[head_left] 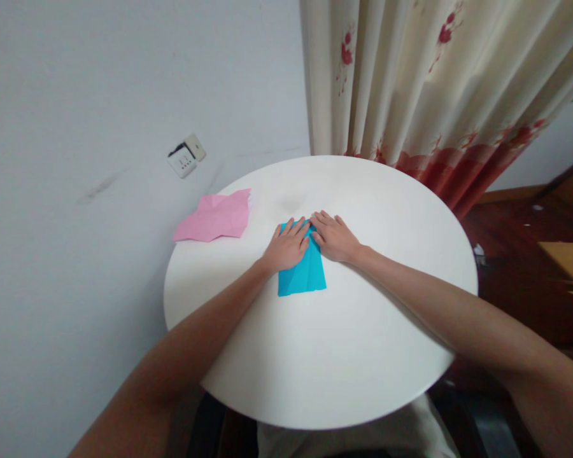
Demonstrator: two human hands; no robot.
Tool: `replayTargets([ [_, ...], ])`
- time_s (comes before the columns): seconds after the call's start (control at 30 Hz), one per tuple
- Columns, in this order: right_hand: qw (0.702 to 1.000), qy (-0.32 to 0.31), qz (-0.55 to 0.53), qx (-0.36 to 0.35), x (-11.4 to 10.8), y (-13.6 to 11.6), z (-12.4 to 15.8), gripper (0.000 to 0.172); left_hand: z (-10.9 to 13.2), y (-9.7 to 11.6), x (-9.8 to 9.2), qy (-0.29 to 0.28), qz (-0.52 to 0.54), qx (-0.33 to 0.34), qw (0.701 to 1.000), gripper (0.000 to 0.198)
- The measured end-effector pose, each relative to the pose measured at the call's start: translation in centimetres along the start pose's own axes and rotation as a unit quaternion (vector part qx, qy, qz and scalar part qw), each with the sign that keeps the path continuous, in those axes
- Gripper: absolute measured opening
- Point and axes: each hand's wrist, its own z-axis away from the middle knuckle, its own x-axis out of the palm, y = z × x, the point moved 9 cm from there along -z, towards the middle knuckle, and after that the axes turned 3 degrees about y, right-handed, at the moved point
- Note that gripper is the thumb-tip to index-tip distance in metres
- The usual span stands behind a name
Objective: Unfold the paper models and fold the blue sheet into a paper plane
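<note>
A piece of blue paper (302, 280) with crease lines lies flat on the round white table (325, 356). My left hand (289, 245) rests on its upper left part, palm down with the fingers spread. At the paper's upper right edge, my right hand (334, 236) presses down with its fingers stretched out, partly on the paper and partly on the table. The fingertips of both hands nearly meet near the paper's far edge. That far edge is partly covered by the fingers.
Pink paper (214, 217) with creases and uneven edges lies at the table's left rim, near the wall. A wall socket (182, 161) sits above it. Behind the table hangs a cream and red curtain (386, 83). A wooden piece of furniture (566, 261) stands at the right.
</note>
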Motion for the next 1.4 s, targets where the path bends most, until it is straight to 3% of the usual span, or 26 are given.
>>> replayTargets([
  [1.4, 1.000, -0.015, 0.010, -0.012, 0.49, -0.36, -0.10, 0.062, -0.21, -0.28, 0.39, -0.012, 0.005, -0.008, 1.000, 0.059],
])
